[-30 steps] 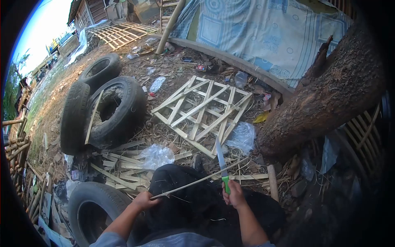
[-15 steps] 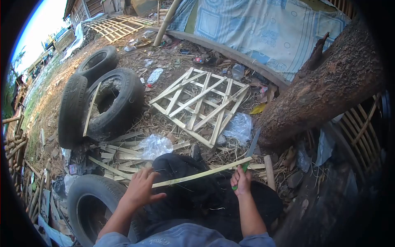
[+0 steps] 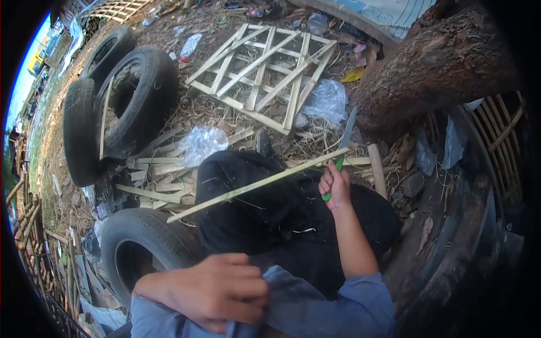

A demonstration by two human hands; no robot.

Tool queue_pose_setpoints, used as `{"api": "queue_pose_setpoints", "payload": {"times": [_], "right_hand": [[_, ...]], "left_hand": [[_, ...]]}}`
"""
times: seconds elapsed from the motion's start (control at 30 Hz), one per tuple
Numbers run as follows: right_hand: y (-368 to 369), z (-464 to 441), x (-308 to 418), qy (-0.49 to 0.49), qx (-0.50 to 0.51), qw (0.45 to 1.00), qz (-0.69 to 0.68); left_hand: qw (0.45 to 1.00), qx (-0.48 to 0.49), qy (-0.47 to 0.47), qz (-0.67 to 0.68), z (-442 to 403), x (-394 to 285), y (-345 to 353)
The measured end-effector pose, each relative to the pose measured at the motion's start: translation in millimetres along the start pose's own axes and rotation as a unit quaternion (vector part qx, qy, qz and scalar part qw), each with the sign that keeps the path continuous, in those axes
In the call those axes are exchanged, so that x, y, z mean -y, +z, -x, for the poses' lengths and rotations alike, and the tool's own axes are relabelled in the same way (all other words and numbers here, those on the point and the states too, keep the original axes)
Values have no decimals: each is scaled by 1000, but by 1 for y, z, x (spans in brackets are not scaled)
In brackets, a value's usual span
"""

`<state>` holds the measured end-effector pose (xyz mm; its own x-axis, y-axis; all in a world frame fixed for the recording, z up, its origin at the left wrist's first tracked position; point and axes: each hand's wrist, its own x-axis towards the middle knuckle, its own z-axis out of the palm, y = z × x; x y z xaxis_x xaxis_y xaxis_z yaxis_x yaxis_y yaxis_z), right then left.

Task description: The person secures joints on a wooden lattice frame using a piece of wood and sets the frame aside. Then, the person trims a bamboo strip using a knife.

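Note:
My right hand [image 3: 336,186] is closed round the green handle of a knife [image 3: 348,130], its blade pointing up and away. The same hand also pinches one end of a long pale bamboo strip [image 3: 248,187], which slants down to the left across my dark-clothed legs. Off the strip, my left hand [image 3: 231,290] is near my body by the right forearm's sleeve, its fingers curled and slightly blurred; nothing shows in it. Beyond my knees a lattice of bamboo strips [image 3: 261,67] lies on the ground.
Several tyres [image 3: 147,101] lie at the left, one [image 3: 160,231] beside my leg. Loose bamboo pieces [image 3: 163,183] and clear plastic [image 3: 203,145] lie in front. A thick trunk [image 3: 434,70] leans at the right, near a short pole [image 3: 377,169].
My left hand has left the strip and moved down and inward toward my body. The strip's left end now hangs over the near tyre. The view has tilted downward.

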<state>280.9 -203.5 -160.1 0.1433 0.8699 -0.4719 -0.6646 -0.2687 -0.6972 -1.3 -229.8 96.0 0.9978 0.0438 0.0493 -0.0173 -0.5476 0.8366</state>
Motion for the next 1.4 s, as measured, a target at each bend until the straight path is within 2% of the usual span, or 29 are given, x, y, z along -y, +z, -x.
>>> {"api": "queue_pose_setpoints", "payload": {"times": [0.03, 0.1, 0.17, 0.23, 0.27, 0.3, 0.43, 0.47, 0.6, 0.87, 0.93, 1.03, 1.07, 1.2, 1.23, 1.4], "right_hand": [[1, 0, 3, 0, -11, 1000, -2], [7, 4, 0, 6, -21, 1000, 3], [-1, -3, -4, 12, -2, 1000, -6], [-1, -6, -5, 22, 7, 1000, 4], [-19, -18, -15, 52, 23, 998, -19], [6, -6, -8, 41, 8, 999, 19], [-11, -18, -16, 69, 4, 998, -5], [-17, -13, -9, 52, 41, 997, 26], [1, -9, -11, 66, 17, 997, 34], [-7, -17, -16, 96, 42, 994, 12], [-10, -18, -15, 134, 65, 989, 0], [-1, -12, -12, 98, 38, 994, 15], [-10, -16, -12, 123, 35, 992, 17], [-15, -19, -14, 103, 77, 991, -17], [5, -8, -9, 100, -30, 994, 11], [-40, -39, -25, 95, 55, 994, 28]], "left_hand": [[955, -285, 48, 61, 1, 6, 11], [902, -431, 23, -18, 5, -3, 15], [908, -396, 39, -134, 2, -9, 18], [916, -361, 62, -163, -6, -9, 29], [921, -349, 46, -164, -5, -9, 35], [923, -345, 48, -164, -6, -9, 38], [927, -341, 31, -151, -2, -2, 39], [928, -340, 24, -151, 0, 0, 40], [936, -322, 8, -143, 4, 12, 39], [943, -285, -22, -172, -6, 29, 47], [943, -274, -33, -187, -7, 31, 46], [940, -266, -50, -205, -5, 28, 44], [940, -265, -56, -205, -1, 25, 45], [941, -291, -55, -164, -13, 5, 46], [939, -304, -49, -150, -17, 4, 48], [926, -334, -39, -170, -25, -15, 46]]}}
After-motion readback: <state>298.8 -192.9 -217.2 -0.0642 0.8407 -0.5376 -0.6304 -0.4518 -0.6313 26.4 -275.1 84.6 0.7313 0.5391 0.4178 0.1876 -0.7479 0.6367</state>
